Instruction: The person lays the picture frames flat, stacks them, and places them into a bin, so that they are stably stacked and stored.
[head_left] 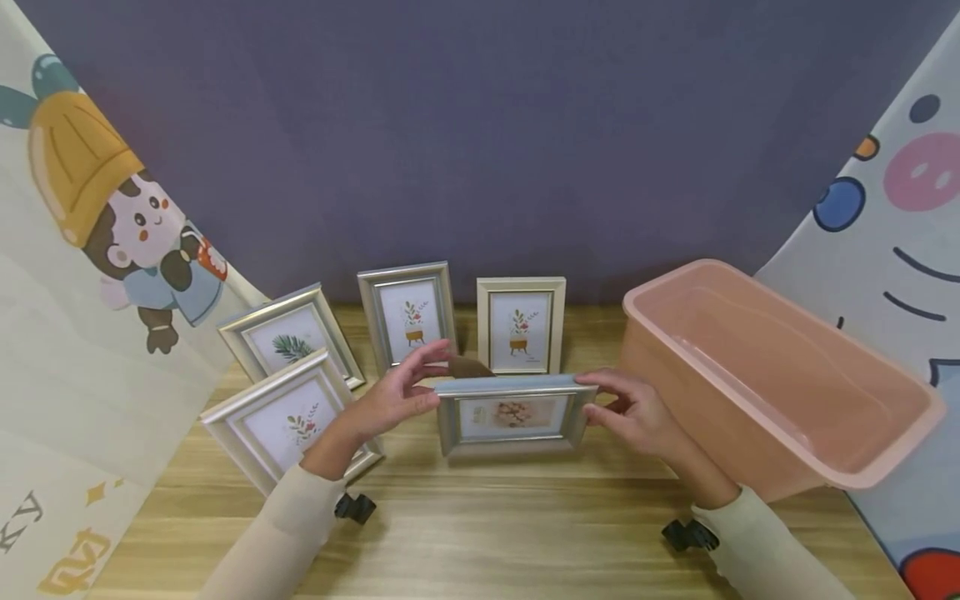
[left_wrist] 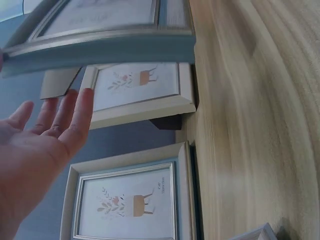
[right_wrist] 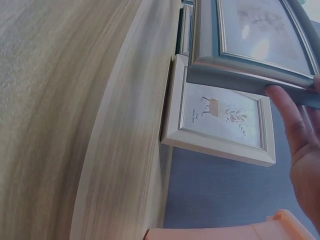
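Note:
A silver-blue picture frame [head_left: 513, 417] with a blossom picture stands sideways, close over the table, its front tilted up. My right hand [head_left: 630, 412] pinches its upper right corner between thumb and fingers. On the other side my left hand [head_left: 393, 396] is at the upper left corner, fingers loosely extended. Its fingertips reach behind the frame to the brown back stand [left_wrist: 57, 82], which sticks out at the rear. In the right wrist view, the right index finger [right_wrist: 285, 107] lies along the frame's edge.
Behind stand a cream frame [head_left: 558, 325] and a silver frame [head_left: 367, 300] with plant pictures. Two more frames, one with a pine sprig [head_left: 330, 321] and one with flowers [head_left: 262, 433], stand at the left. A pink plastic bin [head_left: 705, 400] sits at the right on the wooden table [head_left: 510, 533].

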